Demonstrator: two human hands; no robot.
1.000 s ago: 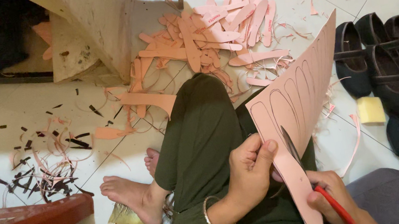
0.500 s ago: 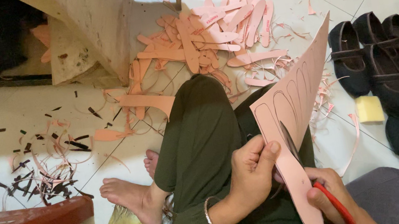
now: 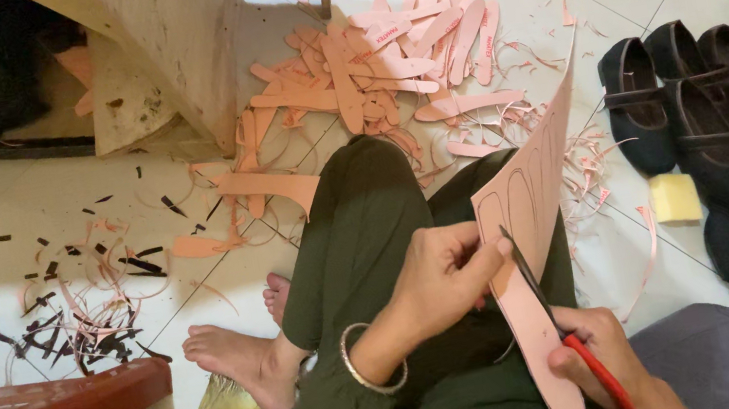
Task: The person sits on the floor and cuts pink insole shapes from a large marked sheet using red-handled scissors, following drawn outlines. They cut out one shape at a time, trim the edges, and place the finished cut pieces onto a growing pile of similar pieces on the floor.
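Left hand point(image 3: 441, 280): pinches the pink sheet point(image 3: 528, 207) at its edge, over the lap. Right hand point(image 3: 597, 358): closed on red-handled scissors point(image 3: 557, 320), blades in the sheet along a drawn outline. Floor point(image 3: 40, 209): pile of cut insoles point(image 3: 400, 60), trimmings, black shoes point(image 3: 726, 124), yellow sponge point(image 3: 675, 197).

Cut soles point(image 3: 400, 60) ahead, shoes point(image 3: 728, 134) right

Head camera looks steeply down, close.
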